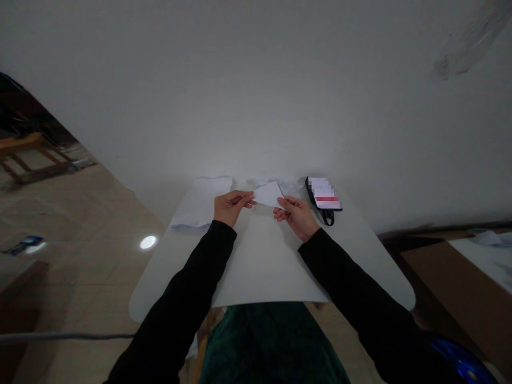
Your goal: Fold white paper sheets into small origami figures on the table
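A small folded piece of white paper [267,194] is held up over the table between my two hands. My left hand [234,206] pinches its left corner between thumb and fingers. At the paper's right end, my right hand [296,214] grips the edge, thumb on top and fingers beneath. To the left of my left hand lies a stack of white paper sheets [200,200]. Behind the held paper, some crumpled, whitish, thin material [291,186] rests against the wall side; its kind is unclear.
A phone [325,193] in a dark case with a strap lies at the table's right rear. The white table [272,272] meets a pale wall [256,96]. A cardboard box [460,282] stands at the right, and a wooden stool [28,146] at the far left.
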The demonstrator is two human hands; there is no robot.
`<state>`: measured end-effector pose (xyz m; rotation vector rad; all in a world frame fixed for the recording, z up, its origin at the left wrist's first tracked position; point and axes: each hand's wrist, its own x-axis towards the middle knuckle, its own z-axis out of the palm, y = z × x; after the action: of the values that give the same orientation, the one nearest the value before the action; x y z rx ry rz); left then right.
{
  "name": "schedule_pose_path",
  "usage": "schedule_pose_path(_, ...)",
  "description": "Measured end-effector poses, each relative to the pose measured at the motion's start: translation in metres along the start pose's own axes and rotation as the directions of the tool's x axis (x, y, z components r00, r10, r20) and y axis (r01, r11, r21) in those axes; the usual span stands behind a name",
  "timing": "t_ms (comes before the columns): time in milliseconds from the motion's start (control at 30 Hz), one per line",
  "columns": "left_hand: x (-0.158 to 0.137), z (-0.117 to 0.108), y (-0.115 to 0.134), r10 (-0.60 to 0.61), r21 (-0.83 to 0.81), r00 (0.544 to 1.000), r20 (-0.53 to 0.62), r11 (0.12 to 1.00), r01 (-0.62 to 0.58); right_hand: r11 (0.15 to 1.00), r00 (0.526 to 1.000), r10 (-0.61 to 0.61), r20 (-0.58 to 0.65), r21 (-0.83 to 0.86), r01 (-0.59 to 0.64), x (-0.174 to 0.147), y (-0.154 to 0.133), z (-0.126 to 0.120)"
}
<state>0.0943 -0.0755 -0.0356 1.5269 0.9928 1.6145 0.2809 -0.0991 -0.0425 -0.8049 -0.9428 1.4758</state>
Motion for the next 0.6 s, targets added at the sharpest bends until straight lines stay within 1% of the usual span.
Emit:
schedule_pose_path(67,-0.001,0.001,0.002,0.02,0.006,0.999,-0.024,1.0,-0.02,1.0,1.0,-0.021,0.01,-0.022,0.021,0.0,0.0,-0.001)
schedule_pose_path(133,-0.002,0.003,0.004,0.018,0.03,0.998,-0.063,0.999,-0.016,0.997,0.998,-0.054,0.036,-0.056,0.056,0.0,-0.001,-0.002)
schedule_pose_path(200,-0.003,0.004,0.005,-0.014,0.046,0.996,-0.094,0.999,0.018,0.99,0.993,-0.09,0.072,-0.1,0.097,0.001,-0.003,-0.003)
schedule_pose_path(267,-0.003,0.005,0.005,-0.057,0.028,0.993,-0.1,0.998,0.06,0.981,0.988,-0.118,0.097,-0.143,0.131,0.001,-0.005,-0.003)
schedule_pose_path(400,-0.002,0.004,0.003,-0.123,-0.045,0.992,-0.033,0.992,0.121,0.965,0.987,-0.132,0.096,-0.215,0.15,0.0,-0.012,-0.003)
schedule_pose_path(500,-0.002,0.003,0.004,-0.141,-0.018,0.99,0.021,0.99,0.141,0.955,0.988,-0.133,0.073,-0.258,0.148,0.001,-0.014,-0.004)
schedule_pose_path(600,-0.001,0.002,0.006,-0.126,0.021,0.991,0.039,0.992,0.126,0.953,0.991,-0.133,0.035,-0.269,0.137,0.003,-0.013,-0.007)
